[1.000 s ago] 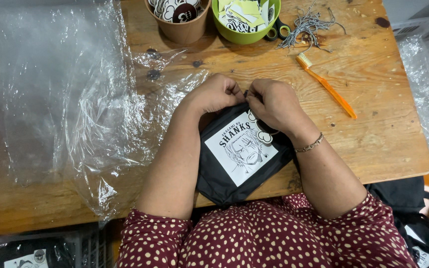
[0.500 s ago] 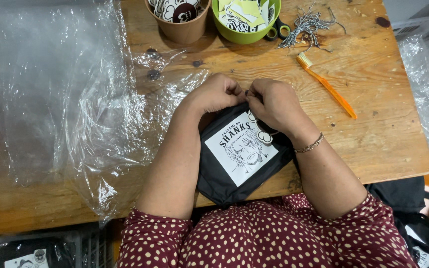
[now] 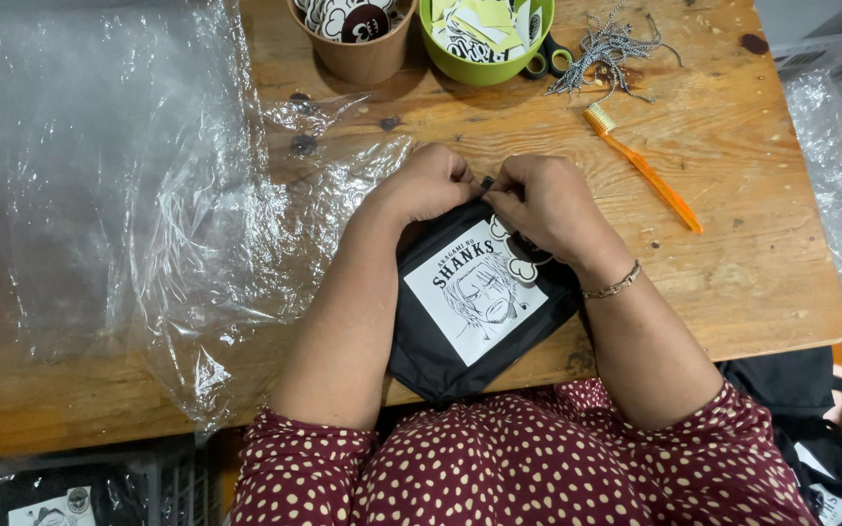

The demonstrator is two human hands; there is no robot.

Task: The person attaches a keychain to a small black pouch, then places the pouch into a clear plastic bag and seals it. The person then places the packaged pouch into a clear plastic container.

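Note:
A black fabric pouch (image 3: 440,351) with a white square print of a drawn face lies on the wooden table (image 3: 762,282), its lower part hanging over the near edge. My left hand (image 3: 428,185) and my right hand (image 3: 543,200) meet at the pouch's top edge, fingers pinched together on a small dark piece there. A small white cut-out tag (image 3: 520,268) lies on the pouch under my right wrist, which wears a thin bracelet.
Clear plastic sheets (image 3: 109,185) cover the table's left half. At the back stand a brown cup (image 3: 353,39) and a green bowl (image 3: 484,44) of stickers, scissors (image 3: 548,60), a bundle of strings (image 3: 611,49) and an orange toothbrush (image 3: 645,170). Baskets with more pouches stand below.

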